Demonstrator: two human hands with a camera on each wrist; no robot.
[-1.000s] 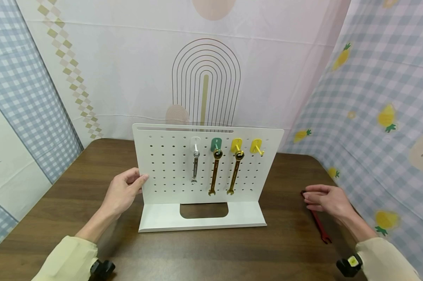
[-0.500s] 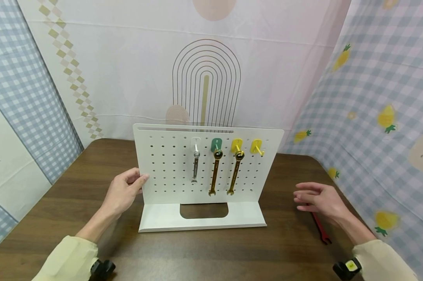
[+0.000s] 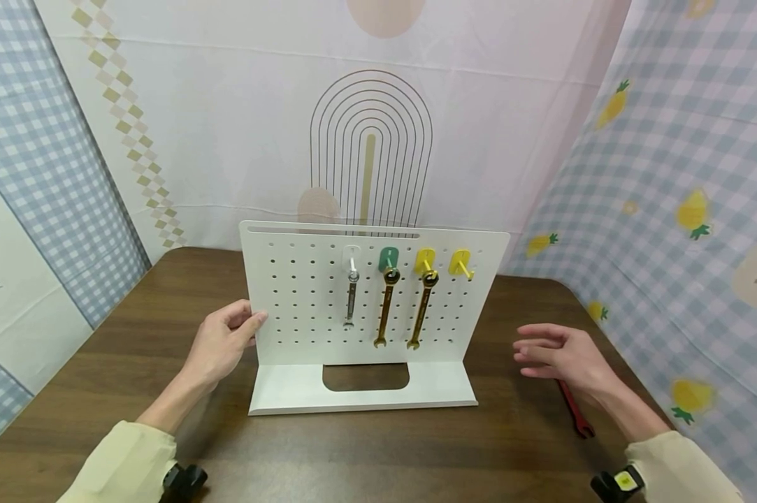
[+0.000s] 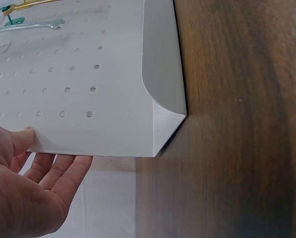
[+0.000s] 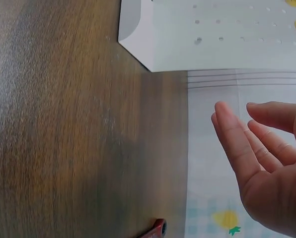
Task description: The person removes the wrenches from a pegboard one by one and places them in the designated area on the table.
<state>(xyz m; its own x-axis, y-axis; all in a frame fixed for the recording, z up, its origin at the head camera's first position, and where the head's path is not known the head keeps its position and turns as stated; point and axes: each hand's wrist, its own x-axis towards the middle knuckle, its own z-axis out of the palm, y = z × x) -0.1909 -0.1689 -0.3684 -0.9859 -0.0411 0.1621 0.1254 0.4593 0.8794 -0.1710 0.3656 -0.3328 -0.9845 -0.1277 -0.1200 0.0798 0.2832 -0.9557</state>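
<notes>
A white pegboard stand (image 3: 303,314) stands upright on the table. My left hand (image 3: 221,342) pinches its left edge, thumb in front and fingers behind, as the left wrist view shows. On the board hang a small silver wrench (image 3: 351,304) from a white hook, a gold wrench (image 3: 384,311) from a green hook (image 3: 388,257), and another gold wrench (image 3: 420,314) from a yellow hook. The rightmost yellow hook (image 3: 459,263) carries nothing. My right hand (image 3: 567,356) hovers, fingers loosely extended and holding nothing. Partly hidden beneath it lies a red wrench (image 3: 576,412).
The brown wooden table (image 3: 378,454) extends in front of and around the stand. A white printed cloth (image 3: 227,126) hangs behind, and blue checked cloth (image 3: 642,230) closes in the right side near my right arm.
My right hand has moved left, off the red wrench's upper end, toward the board. The red wrench stays on the table. My left hand keeps its hold on the board edge.
</notes>
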